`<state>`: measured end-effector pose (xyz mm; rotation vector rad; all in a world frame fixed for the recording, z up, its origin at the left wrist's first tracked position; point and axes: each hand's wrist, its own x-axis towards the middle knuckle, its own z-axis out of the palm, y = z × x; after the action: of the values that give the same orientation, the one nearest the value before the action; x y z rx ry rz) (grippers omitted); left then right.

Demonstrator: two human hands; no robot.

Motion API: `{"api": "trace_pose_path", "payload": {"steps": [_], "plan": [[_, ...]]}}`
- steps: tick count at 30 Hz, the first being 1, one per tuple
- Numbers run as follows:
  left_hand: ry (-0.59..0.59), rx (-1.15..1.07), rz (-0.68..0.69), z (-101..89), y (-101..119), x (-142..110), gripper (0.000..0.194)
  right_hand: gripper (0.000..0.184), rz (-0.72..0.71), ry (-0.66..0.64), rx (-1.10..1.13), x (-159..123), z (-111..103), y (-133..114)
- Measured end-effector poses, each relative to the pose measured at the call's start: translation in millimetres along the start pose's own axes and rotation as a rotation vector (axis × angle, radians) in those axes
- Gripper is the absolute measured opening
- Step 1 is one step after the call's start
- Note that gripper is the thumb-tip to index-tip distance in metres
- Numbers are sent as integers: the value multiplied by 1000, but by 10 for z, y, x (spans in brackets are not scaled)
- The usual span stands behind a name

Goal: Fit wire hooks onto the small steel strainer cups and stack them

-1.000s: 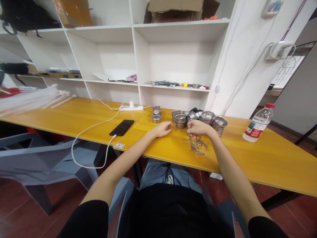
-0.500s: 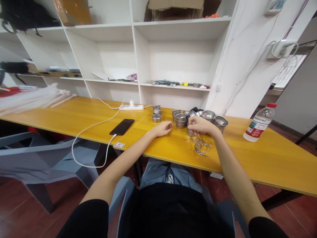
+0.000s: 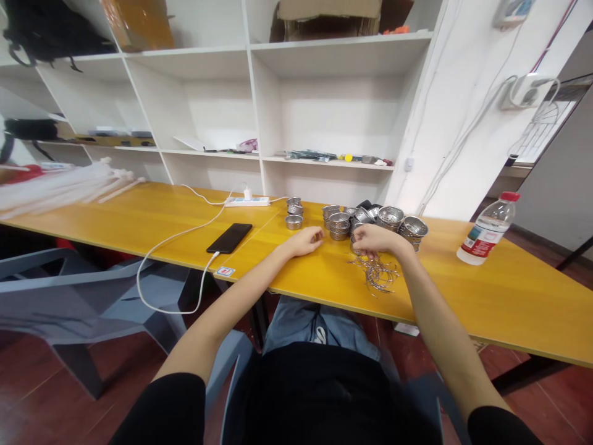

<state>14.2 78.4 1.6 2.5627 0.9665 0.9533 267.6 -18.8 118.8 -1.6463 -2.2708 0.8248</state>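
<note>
Loose wires under the fingers, steel cups behind

Thin wires (image 3: 382,275) lie tangled on the counter (image 3: 445,272) by the right hand (image 3: 374,240), presumably heaped for easy picking. The left hand (image 3: 306,241) rests well apart, loosely curled; whether either grips anything, I cannot tell. Just beyond, perforated metal cups (image 3: 340,224) stand partly nested, probably saving room. A capped bottle (image 3: 486,232) at right holds clear liquid.

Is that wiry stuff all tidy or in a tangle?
In a tangle: the thin wires loop and cross over one another on the table, with loose ends poking out.
</note>
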Motion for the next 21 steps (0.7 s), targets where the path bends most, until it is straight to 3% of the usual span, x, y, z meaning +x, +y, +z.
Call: {"api": "trace_pose_path", "payload": {"steps": [5,12,21], "plan": [[2,-11,5,-1,6,3,17,24,-25,34,29,-48,-15,-42],[7,-18,11,-4,12,6,15,23,-174,231,117,8,104,-138],[2,-13,-1,-5,17,10,18,28,-89,151,-48,52,138,-93]]}}
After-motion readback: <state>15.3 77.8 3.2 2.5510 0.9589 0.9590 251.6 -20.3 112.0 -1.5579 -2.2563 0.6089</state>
